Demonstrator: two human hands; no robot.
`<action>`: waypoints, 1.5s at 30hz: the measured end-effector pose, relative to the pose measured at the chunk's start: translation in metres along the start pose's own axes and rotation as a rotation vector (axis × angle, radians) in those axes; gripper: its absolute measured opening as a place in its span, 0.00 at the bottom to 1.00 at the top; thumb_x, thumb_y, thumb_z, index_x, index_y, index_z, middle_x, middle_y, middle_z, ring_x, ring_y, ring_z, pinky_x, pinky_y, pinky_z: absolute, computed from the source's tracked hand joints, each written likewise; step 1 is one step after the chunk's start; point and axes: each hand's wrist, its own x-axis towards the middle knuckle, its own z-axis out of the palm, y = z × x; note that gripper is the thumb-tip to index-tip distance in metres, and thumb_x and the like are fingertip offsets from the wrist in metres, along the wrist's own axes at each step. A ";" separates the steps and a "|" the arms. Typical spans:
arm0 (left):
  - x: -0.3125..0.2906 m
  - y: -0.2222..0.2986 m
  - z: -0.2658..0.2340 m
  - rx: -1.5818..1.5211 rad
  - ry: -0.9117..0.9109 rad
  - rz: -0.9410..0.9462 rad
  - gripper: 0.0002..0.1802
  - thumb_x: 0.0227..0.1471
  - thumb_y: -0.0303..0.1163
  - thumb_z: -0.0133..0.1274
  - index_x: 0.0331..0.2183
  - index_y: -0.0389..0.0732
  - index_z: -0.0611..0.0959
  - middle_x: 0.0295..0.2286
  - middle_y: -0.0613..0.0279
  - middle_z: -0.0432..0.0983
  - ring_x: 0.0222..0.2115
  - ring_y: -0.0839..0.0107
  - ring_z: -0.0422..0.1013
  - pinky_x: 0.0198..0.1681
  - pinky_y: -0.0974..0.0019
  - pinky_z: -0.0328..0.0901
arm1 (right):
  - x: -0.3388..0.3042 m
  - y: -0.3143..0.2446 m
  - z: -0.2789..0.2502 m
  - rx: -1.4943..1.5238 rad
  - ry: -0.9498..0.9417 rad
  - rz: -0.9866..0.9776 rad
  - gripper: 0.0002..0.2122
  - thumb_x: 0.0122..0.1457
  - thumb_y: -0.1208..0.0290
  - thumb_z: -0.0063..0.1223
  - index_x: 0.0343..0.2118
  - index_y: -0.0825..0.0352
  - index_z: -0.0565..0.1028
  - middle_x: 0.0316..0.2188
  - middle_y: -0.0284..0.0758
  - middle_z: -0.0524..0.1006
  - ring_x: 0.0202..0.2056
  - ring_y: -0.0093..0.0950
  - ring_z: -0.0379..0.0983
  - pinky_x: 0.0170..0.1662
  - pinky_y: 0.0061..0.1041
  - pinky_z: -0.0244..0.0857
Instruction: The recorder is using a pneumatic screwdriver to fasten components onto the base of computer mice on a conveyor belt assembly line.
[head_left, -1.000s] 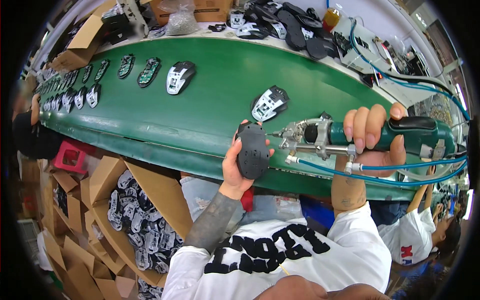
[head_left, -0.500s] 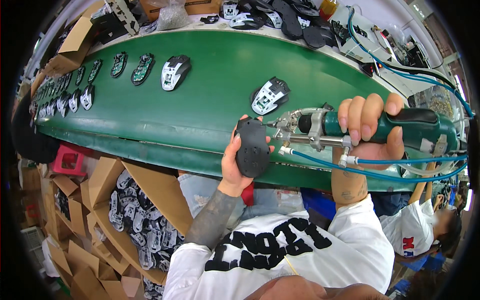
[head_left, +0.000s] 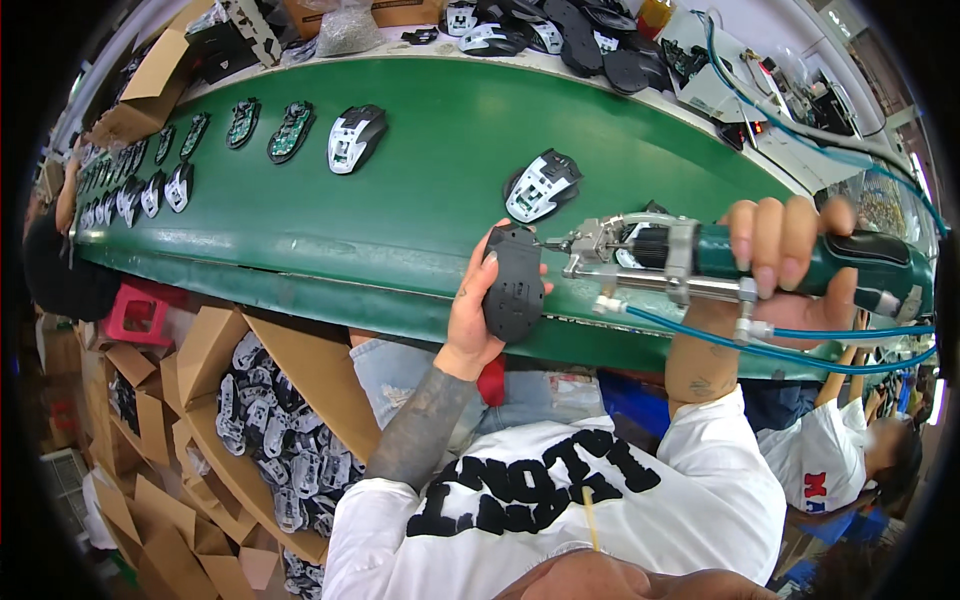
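My left hand is closed around a black computer mouse, its underside turned up and toward me. In my closed right hand is a green power screwdriver with a metal screw-feeding head and blue air hoses, held level. Its bit points left, close to the upper right edge of the mouse; whether it touches I cannot tell. Just beyond lies a mouse with a white inner shell on the green belt. Another part-built mouse is partly hidden behind the screwdriver.
Farther left on the green conveyor belt stand a white-and-black mouse, circuit-board bases and rows of more parts. Black shells pile up on the back ledge. A carton of shells sits below left. Other people are at both sides.
The screwdriver has drawn back to the right from the mouse, my right hand with it. My left hand and the mouse have shifted slightly right and up.
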 end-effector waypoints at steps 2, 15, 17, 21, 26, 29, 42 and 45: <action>-0.003 0.001 -0.004 -0.008 0.013 0.014 0.29 0.56 0.37 0.40 0.57 0.42 0.56 0.50 0.53 0.61 0.42 0.61 0.67 0.45 0.55 0.67 | -0.004 0.012 0.004 -0.038 0.014 0.024 0.16 0.56 0.57 0.46 0.44 0.60 0.63 0.18 0.28 0.63 0.18 0.22 0.59 0.28 0.26 0.54; -0.003 0.004 0.000 0.068 -0.002 -0.010 0.30 0.55 0.36 0.42 0.57 0.41 0.56 0.45 0.54 0.65 0.41 0.63 0.69 0.44 0.57 0.67 | -0.003 0.021 0.008 -0.069 0.053 0.064 0.16 0.57 0.56 0.45 0.43 0.59 0.63 0.18 0.29 0.64 0.19 0.22 0.59 0.29 0.27 0.54; -0.006 0.006 -0.003 0.054 0.017 -0.003 0.30 0.55 0.36 0.42 0.57 0.41 0.56 0.45 0.54 0.65 0.41 0.63 0.69 0.44 0.57 0.67 | -0.004 0.029 0.011 -0.082 0.058 0.075 0.15 0.57 0.56 0.45 0.41 0.59 0.63 0.18 0.29 0.64 0.19 0.22 0.59 0.29 0.27 0.54; -0.005 0.008 0.001 -0.006 -0.008 -0.056 0.30 0.55 0.37 0.43 0.57 0.41 0.56 0.44 0.54 0.66 0.41 0.63 0.69 0.43 0.56 0.68 | -0.002 0.023 0.009 -0.075 0.021 0.095 0.14 0.58 0.56 0.44 0.42 0.59 0.64 0.19 0.29 0.64 0.19 0.22 0.59 0.30 0.27 0.54; -0.009 0.004 -0.006 0.031 0.006 0.025 0.29 0.55 0.39 0.42 0.57 0.43 0.57 0.45 0.54 0.65 0.41 0.63 0.68 0.44 0.55 0.68 | -0.003 0.027 0.008 -0.025 -0.042 0.047 0.17 0.58 0.57 0.42 0.46 0.61 0.63 0.20 0.29 0.64 0.20 0.22 0.60 0.30 0.27 0.54; -0.006 0.008 -0.008 -0.057 0.069 0.130 0.27 0.56 0.41 0.42 0.56 0.48 0.59 0.47 0.57 0.63 0.42 0.63 0.67 0.44 0.53 0.67 | 0.004 0.000 0.005 0.090 -0.103 0.037 0.19 0.57 0.59 0.44 0.47 0.66 0.63 0.22 0.30 0.66 0.21 0.22 0.62 0.30 0.26 0.54; -0.006 0.010 -0.014 -0.167 0.058 0.163 0.26 0.55 0.46 0.41 0.55 0.54 0.60 0.52 0.58 0.59 0.44 0.62 0.66 0.45 0.47 0.65 | -0.008 0.020 0.031 -0.017 -0.225 0.285 0.18 0.56 0.58 0.49 0.44 0.62 0.60 0.19 0.29 0.66 0.18 0.22 0.62 0.27 0.24 0.57; -0.007 0.009 -0.015 -0.192 0.054 0.165 0.26 0.55 0.46 0.41 0.55 0.54 0.60 0.52 0.57 0.58 0.43 0.61 0.66 0.45 0.47 0.65 | -0.007 0.020 0.030 -0.038 -0.209 0.295 0.18 0.56 0.58 0.50 0.43 0.62 0.60 0.18 0.30 0.65 0.18 0.22 0.62 0.27 0.24 0.57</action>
